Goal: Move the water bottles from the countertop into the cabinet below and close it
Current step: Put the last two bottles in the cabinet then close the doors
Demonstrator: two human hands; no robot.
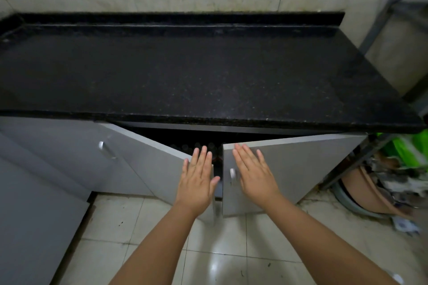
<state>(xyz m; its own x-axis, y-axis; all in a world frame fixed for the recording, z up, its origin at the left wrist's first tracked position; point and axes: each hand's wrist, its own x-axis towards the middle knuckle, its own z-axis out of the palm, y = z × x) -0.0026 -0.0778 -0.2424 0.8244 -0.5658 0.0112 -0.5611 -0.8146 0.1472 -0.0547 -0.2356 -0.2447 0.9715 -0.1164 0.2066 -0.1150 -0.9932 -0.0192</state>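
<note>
The black granite countertop point(185, 76) carries no bottles. Below it the grey cabinet stands partly open, both doors swung outward and meeting in a narrow gap. My left hand point(196, 180) lies flat with spread fingers on the left door point(148, 157). My right hand point(254, 173) lies flat on the right door point(301, 164), beside its small metal handle point(232, 173). In the dark opening, blurred bottle caps point(203, 146) show faintly; the bottles themselves are hidden.
Another closed grey door with a metal handle point(105, 149) is at the left. A metal rack point(393, 7) rises at the right, with a green bag point(407, 148), a brown tub point(370, 194) and clutter under it. Pale floor tiles point(208, 250) lie below.
</note>
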